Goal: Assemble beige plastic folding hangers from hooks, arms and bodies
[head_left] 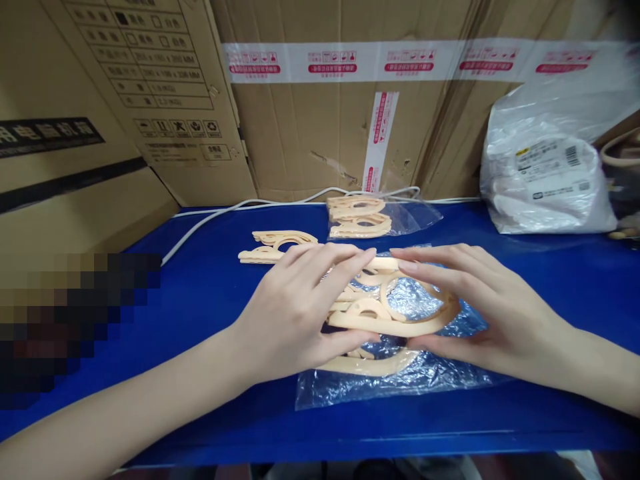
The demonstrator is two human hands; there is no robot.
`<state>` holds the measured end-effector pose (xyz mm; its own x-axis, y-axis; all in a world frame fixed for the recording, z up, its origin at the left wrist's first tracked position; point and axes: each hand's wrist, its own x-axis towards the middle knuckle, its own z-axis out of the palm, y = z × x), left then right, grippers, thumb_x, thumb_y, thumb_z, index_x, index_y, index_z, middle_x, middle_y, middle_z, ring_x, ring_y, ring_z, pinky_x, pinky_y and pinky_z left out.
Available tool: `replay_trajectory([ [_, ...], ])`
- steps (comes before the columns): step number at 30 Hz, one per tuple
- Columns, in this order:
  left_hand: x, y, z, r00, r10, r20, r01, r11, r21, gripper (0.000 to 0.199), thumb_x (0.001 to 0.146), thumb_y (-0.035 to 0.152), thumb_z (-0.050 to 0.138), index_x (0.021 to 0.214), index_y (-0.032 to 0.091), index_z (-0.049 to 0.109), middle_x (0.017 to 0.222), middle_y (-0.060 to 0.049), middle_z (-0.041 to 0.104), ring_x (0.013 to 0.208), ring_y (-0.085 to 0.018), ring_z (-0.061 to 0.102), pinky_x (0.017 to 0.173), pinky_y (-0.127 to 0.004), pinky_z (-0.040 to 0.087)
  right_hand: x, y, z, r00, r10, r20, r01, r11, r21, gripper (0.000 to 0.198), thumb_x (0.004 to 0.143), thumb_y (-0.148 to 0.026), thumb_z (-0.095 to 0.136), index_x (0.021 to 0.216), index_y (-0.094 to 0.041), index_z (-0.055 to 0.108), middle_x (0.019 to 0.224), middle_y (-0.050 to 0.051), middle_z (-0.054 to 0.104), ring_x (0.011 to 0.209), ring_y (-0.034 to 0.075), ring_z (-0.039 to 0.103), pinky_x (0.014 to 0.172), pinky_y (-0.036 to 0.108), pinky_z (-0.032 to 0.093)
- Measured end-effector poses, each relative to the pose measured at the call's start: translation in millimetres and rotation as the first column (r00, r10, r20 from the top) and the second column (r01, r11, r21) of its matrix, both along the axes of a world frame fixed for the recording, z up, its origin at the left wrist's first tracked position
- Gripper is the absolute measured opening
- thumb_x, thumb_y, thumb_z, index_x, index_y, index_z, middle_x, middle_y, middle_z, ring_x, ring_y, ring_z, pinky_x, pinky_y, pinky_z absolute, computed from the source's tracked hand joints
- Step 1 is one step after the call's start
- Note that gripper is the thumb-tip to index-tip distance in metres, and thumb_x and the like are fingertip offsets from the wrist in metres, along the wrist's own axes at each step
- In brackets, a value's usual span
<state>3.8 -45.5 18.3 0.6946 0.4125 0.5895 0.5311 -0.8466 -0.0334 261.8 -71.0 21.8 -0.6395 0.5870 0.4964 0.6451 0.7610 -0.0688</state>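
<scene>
Head view: my left hand [297, 310] and right hand [483, 293] pinch a hanger [395, 327] between them, thumbs at its near edge, fingers at its far edge, over a clear bag [450, 375]. Steadying it two-handed seems the current step; moving it calls for even pressure. It looks cream, smooth, curved, with rounded openings.

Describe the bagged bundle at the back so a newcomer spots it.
Find the taped cardboard behind the blue table. Just in front lies a clear bag holding cream curved pieces. Unlike the loose pieces to its left, these are bagged; unlike the frame in left hand and right hand, they lie unheld.
</scene>
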Motion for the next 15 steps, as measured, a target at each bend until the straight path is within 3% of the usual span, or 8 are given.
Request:
replay_trajectory([
  [5, -1.1, 4.6, 5.2, 0.999, 0.005, -0.039, -0.007, 0.998, -0.058, 0.073, 0.089, 0.053, 0.059, 0.146, 0.017, 0.03, 0.139, -0.015, 0.051, 0.13, -0.028, 0.048, 0.108, -0.042, 0.038, 7.7, 3.2, 8.8, 0.998, -0.061, -0.032, 0.061, 0.998, 0.009, 0.076, 0.081, -0.04, 0.067, 0.148, -0.037, 0.031, 0.134, 0.009, 0.055, 0.116, 0.035, 0.056, 0.091, 0.053, 0.049],
  [7, -6.4, 10.2, 9.8, 0.999, 0.039, -0.028, -0.041, 0.995, -0.086, 0.067, 0.093, 0.048, 0.054, 0.146, 0.016, 0.029, 0.145, -0.016, 0.045, 0.133, -0.027, 0.043, 0.109, -0.043, 0.037, 20.9, 9.4, 16.0, 0.988, -0.129, -0.088, 0.131, 0.991, 0.01, 0.075, 0.081, -0.042, 0.065, 0.148, -0.036, 0.031, 0.133, 0.009, 0.054, 0.117, 0.035, 0.055, 0.094, 0.054, 0.049],
  [11, -22.8, 28.4, 16.1, 0.99, 0.135, -0.037, -0.138, 0.987, -0.077, 0.034, 0.097, 0.027, 0.044, 0.129, 0.017, 0.052, 0.134, -0.011, 0.055, 0.126, -0.025, 0.048, 0.106, -0.043, 0.038, 57.7, 26.9, 29.8, 0.951, -0.269, -0.154, 0.255, 0.961, -0.103, 0.076, 0.08, -0.044, 0.066, 0.148, -0.031, 0.035, 0.134, 0.01, 0.053, 0.121, 0.035, 0.053, 0.097, 0.048, 0.051],
  [15, -34.7, 46.8, 12.1, 0.982, 0.141, -0.128, -0.156, 0.981, -0.112, 0.029, 0.097, 0.019, 0.04, 0.115, 0.02, 0.063, 0.121, -0.006, 0.065, 0.119, -0.023, 0.053, 0.103, -0.041, 0.038, 96.0, 39.7, 36.5, 0.931, -0.34, -0.132, 0.3, 0.921, -0.249, 0.069, 0.079, -0.049, 0.065, 0.142, -0.03, 0.045, 0.128, 0.011, 0.059, 0.115, 0.033, 0.058, 0.091, 0.043, 0.056],
])
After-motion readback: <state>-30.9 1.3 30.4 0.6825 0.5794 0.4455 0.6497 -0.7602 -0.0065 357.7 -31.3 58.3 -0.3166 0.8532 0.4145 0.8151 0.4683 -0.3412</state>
